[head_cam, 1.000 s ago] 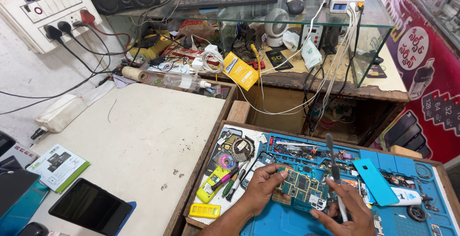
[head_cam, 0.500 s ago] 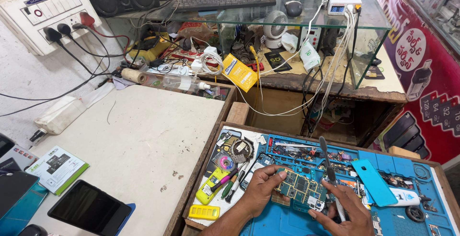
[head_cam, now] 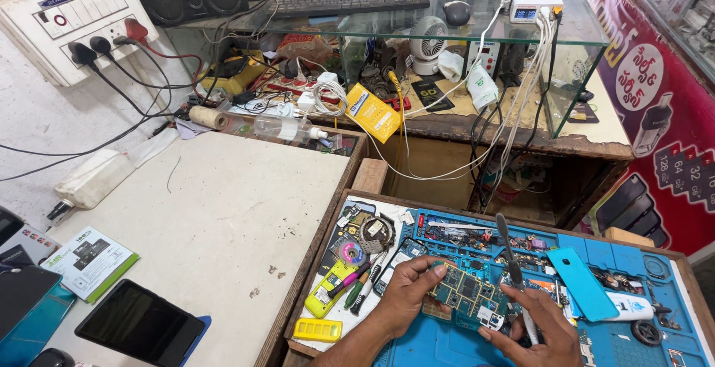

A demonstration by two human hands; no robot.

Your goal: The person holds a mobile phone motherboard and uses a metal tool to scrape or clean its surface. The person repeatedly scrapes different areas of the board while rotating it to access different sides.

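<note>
Circuit board (head_cam: 465,292), green and crowded with small metal shields, sits tilted above our blue work mat (head_cam: 447,341), pinched along its near-left edge by our left hand (head_cam: 406,296). Our right hand (head_cam: 532,330) grips a slim dark-tipped tool (head_cam: 510,259) pen-fashion, fingers closed snugly round its shaft. Compared with a second ago, we have brought the tool's upper end leaning a little further left, and the board has stayed put in the same fingers, so we are holding steady and only adjusting the angle of approach. Whether the lower tip touches the board we cannot tell; our fingers hide it. A blue phone cover (head_cam: 581,281) lies just right of the tool, and a yellow handset (head_cam: 333,289) lies left of the board.
</note>
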